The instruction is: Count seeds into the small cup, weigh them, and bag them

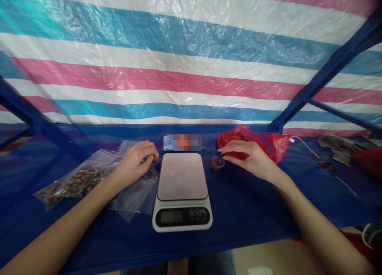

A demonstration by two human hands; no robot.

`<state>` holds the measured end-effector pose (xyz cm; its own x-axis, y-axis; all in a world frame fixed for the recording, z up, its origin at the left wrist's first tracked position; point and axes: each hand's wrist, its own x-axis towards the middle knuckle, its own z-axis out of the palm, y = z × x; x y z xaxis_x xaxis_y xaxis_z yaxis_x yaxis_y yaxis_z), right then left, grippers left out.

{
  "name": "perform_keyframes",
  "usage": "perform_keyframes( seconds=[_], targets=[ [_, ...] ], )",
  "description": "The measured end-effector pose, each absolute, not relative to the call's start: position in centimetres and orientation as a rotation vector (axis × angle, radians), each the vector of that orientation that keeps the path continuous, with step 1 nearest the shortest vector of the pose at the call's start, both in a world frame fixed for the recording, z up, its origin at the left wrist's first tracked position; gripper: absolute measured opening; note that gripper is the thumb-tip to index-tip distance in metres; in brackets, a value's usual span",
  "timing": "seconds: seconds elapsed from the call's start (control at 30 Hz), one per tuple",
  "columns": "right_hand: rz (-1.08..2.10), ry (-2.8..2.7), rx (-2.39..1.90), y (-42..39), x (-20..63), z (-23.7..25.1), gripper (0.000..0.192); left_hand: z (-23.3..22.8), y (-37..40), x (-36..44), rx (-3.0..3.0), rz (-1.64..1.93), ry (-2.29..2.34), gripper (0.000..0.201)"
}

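A white digital kitchen scale (182, 191) sits in the middle of the blue table (244, 203) with nothing on its platform. My left hand (135, 160) rests on a pile of clear zip bags (135, 197) just left of the scale, fingers curled onto a bag edge. My right hand (249, 157) lies palm down to the right, its fingertips beside a small cup (217, 162) holding brown pieces. Behind that hand lies a red plastic bag (268, 141).
Filled zip bags of brown pieces (71, 183) lie at the left. A phone (183, 143) lies flat behind the scale. A white cable (307, 147) and more packets (337, 145) are at the right. A striped tarp (191, 68) and blue frame bars (328, 68) close the back.
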<state>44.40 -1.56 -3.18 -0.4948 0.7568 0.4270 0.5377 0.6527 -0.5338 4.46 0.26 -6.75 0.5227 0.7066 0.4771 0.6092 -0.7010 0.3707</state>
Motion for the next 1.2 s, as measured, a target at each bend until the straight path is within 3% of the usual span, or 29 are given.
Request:
perform_keyframes(
  seconds=[0.23, 0.47, 0.73, 1.03, 1.2],
  targets=[
    [0.292, -1.855, -1.137, -1.3, 46.6, -2.0, 0.019, -6.8, 0.2, 4.5, 2.621, 0.956, 1.124, 0.032],
    [0.515, -2.125, -1.030, -1.5, 44.5, -3.2, 0.015, -7.0, 0.4, 4.4, 2.610, 0.952, 1.110, 0.032],
    [0.536, -2.150, -0.967, -1.3, 44.3, -3.9, 0.017, -6.8, 0.3, 4.4, 2.593, 0.928, 1.132, 0.031],
    [0.330, -1.744, -1.201, -1.0, 47.9, -1.9, 0.014, -7.1, 0.5, 4.1, 2.603, 0.932, 1.114, 0.032],
    [0.323, -2.097, -1.387, 1.0, 51.8, -3.3, 0.010, -7.2, 0.5, 4.2, 2.598, 0.939, 1.108, 0.032]
  ],
)
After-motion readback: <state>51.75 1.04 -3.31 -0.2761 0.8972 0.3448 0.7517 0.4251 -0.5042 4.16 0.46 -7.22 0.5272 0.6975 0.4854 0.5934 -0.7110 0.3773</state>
